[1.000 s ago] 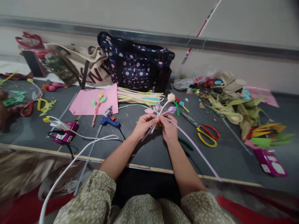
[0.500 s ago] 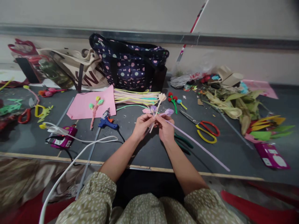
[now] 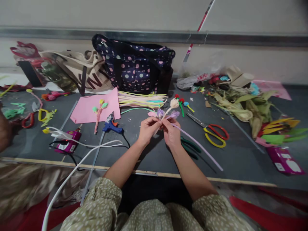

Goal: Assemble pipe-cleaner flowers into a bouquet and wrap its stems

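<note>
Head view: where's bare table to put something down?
Bare table between the red-yellow scissors and the purple packet. A smaller patch lies between the glue gun and the left hand, which holds craft flowers with the right hand. Crowded: husk pile at right, bags at back, scraps at left.

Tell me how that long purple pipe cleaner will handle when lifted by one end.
Probably bendy: the purple pipe cleaner curves slightly away from the right hand, while the left hand pinches the flower stems. Likely very light, being so thin. Unlikely to roll; its surface looks soft.
</note>
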Available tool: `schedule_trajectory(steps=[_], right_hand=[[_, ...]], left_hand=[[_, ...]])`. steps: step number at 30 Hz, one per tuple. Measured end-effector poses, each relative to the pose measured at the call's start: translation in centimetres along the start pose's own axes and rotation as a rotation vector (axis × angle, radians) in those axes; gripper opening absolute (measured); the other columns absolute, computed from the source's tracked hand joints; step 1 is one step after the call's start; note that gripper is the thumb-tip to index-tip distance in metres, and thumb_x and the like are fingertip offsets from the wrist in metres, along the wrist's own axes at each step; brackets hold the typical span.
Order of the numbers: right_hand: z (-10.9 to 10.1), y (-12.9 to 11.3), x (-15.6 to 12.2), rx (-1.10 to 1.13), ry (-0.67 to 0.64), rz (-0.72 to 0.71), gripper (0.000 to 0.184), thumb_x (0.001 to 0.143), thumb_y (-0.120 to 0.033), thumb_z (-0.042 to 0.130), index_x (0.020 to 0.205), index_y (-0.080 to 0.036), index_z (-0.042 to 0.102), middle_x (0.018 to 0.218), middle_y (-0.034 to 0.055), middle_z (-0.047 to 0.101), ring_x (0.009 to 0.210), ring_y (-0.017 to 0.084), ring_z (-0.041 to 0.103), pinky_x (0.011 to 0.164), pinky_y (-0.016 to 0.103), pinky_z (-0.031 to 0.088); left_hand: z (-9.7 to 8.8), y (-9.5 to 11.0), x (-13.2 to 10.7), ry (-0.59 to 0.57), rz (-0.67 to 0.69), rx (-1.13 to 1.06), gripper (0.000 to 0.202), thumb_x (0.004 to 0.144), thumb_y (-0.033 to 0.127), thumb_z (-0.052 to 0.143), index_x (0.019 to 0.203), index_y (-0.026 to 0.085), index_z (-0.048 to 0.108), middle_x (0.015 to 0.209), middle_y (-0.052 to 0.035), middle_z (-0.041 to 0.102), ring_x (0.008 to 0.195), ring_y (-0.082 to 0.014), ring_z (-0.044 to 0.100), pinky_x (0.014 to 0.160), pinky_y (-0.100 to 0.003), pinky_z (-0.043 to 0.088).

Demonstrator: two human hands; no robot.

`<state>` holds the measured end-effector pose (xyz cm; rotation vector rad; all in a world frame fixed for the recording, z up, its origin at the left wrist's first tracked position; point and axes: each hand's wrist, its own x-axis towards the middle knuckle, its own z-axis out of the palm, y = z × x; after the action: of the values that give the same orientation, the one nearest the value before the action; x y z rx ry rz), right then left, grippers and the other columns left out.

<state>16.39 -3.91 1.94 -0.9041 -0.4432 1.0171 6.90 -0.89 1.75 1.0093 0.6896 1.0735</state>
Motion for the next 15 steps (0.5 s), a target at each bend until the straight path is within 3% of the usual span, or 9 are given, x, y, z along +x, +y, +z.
schedule_trajectory(steps=[15], right_hand=[[0.26, 0.15, -0.21, 0.013, 0.02, 0.004, 0.025, 0.059, -0.028, 0.081, 0.075, -0.02, 0.064, 0.066, -0.0043, 0.064, 0.053, 0.01, 0.057, 0.049, 0.023, 0.046]], left_hand=[[0.64, 0.09, -0.22, 0.025, -0.026, -0.076, 0.02, 0.063, 0.026, 0.081, 0.072, 0.017, 0.065, 0.066, 0.003, 0.064, 0.06, -0.0077, 0.058, 0.064, -0.021, 0.049]])
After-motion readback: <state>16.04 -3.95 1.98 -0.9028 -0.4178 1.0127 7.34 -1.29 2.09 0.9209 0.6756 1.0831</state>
